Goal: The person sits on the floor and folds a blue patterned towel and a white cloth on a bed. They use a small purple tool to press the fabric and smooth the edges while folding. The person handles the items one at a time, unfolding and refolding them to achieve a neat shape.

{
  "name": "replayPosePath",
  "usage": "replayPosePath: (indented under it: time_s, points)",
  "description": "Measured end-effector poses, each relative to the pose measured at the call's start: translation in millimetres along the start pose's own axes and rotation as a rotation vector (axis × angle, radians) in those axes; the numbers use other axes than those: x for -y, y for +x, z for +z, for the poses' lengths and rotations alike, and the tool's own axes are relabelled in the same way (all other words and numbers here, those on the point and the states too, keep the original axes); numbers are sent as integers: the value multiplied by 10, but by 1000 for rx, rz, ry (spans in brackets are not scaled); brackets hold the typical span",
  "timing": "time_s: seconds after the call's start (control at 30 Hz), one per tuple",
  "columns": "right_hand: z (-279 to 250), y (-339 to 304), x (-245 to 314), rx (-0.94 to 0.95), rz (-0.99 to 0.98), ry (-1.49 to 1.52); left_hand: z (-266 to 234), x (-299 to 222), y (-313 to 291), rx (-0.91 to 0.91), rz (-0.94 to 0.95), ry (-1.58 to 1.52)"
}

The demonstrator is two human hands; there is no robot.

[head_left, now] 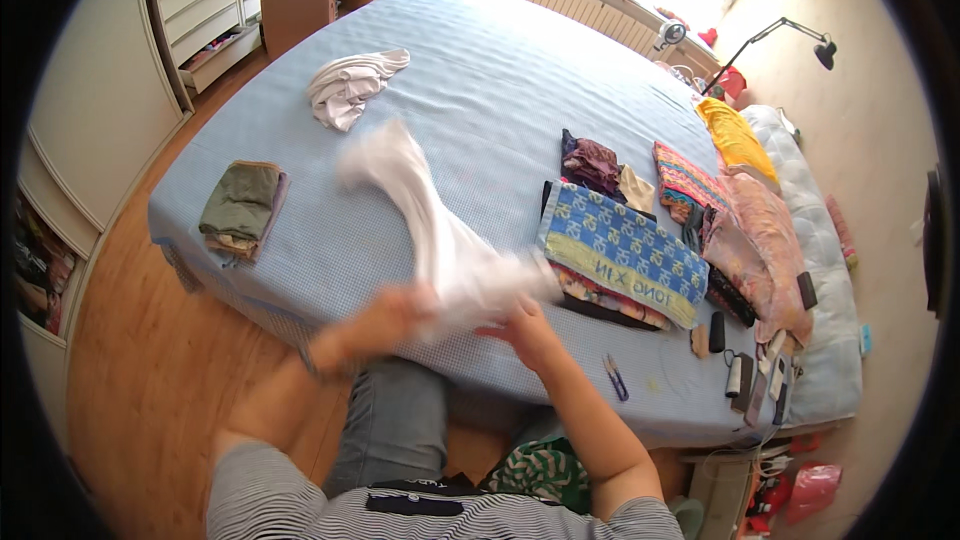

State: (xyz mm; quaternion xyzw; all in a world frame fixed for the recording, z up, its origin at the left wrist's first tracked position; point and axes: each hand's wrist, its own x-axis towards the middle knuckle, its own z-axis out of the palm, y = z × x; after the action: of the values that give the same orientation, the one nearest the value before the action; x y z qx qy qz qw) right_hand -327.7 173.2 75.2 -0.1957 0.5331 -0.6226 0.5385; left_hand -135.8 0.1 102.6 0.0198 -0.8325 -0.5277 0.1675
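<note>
A white cloth garment (445, 230), smeared by motion, stretches over the near part of the bed; its exact kind cannot be made out. At its near left edge, my left hand (395, 312) is closed on the fabric, though its fingers are blurred. My right hand (522, 328) grips the near right part, fingers bent around the cloth. Beyond it on the bed lies another crumpled white cloth (352, 88). To the left sits a folded stack of clothes (243, 208), olive green on top.
A blue patterned towel (630, 245) tops a stack right of my hands, near folded dark clothes (592, 162). Small scissors (615, 378) lie by the bed's near edge. Phones and small devices (755, 380) sit at the right, below pink bedding (775, 230). A brown suitcase (298, 15) stands far left.
</note>
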Motion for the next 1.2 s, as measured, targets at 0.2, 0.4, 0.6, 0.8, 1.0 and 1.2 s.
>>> replayPosePath:
  time_s: [0.2,0.4,0.6,0.8,1.0,1.2]
  points:
    - [401,-391,-282,-8,218,508,1138,-574,-976,152,-30,-274]
    - [309,-746,-352,-85,36,492,1149,-431,-1234,71,-88,-143]
    - [635,-1131,-136,18,8,485,1151,-64,-980,-114,-429,-1228]
    - [487,-1339,-49,57,-155,352,822,-161,-584,-547,-186,-1399]
    - [50,-1517,501,-238,-517,380,-177,-840,-647,-775,-88,-1031]
    - [-252,-1504,865,-244,-692,295,-953,-947,-974,-747,43,-931]
